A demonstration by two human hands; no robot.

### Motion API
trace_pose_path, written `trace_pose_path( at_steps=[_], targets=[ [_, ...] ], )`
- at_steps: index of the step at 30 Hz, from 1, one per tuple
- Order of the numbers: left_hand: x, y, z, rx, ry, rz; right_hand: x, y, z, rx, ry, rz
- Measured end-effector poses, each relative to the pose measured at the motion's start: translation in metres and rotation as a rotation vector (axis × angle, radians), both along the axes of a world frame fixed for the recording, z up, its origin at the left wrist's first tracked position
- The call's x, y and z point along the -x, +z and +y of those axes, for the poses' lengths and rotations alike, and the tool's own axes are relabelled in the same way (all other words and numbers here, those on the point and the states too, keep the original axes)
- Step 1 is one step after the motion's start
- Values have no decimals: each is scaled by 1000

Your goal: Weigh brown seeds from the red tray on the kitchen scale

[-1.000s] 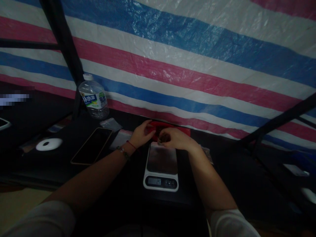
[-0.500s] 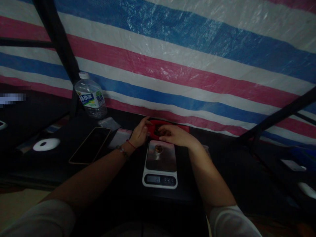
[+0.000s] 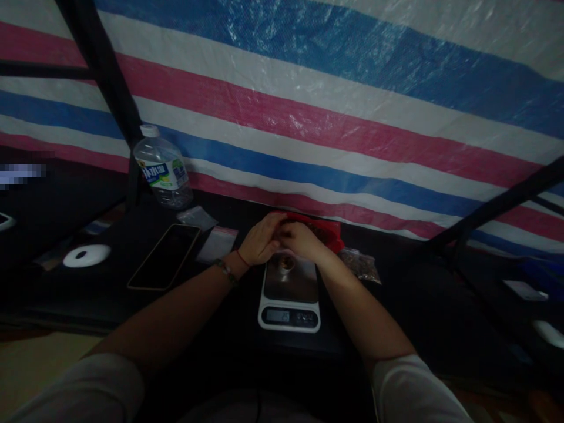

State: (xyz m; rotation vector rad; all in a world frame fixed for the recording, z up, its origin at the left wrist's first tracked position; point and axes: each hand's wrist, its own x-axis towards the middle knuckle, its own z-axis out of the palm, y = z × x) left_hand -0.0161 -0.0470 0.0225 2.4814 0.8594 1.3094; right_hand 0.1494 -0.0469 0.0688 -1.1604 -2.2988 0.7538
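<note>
My left hand [image 3: 263,239] reaches over the far end of a white kitchen scale [image 3: 289,322], its fingers stretched out along the near side of a red bag [image 3: 337,242]. Close against it, my right hand [image 3: 302,241] has its fingers curled in a pinch; what they hold, if anything, is hidden. Inside the red bag shows dark, brownish loose stuff. On the scale's metal plate [image 3: 288,289] stands a small cup [image 3: 286,264] with brown bits in it. The scale's display is lit, its digits hard to read.
A clear bag of brown bits [image 3: 360,265] lies right of the scale. To the left are small clear zip bags [image 3: 217,244], a phone [image 3: 165,258], a white rounded device [image 3: 87,255] and a large plastic bottle [image 3: 163,170]. Striped sheeting [image 3: 308,123] hangs behind the black table.
My right hand has moved left out of the red bag, toward my left hand, over the scale's far end. The bag's contents and the clear bag at right show more now.
</note>
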Motion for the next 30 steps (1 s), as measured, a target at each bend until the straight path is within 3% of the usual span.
trace_pose_path(
  at_steps=[6,11,16,23,27,30],
  targets=[
    [6,3,5,-6,96,114,-8,15,0,-23,-10,108],
    [7,6,8,-31,199,211,-20,23,1,-70,-8,25],
    [5,9,7,-11,180,253,-20,24,-1,-175,-10,-58],
    [0,7,5,9,60,123,-2,18,-7,-187,4,-56],
    [3,2,9,44,106,65,-15,23,-1,-234,-124,-26],
    [7,-3,14,80,161,57,-31,21,8,-199,-208,-242]
  ],
)
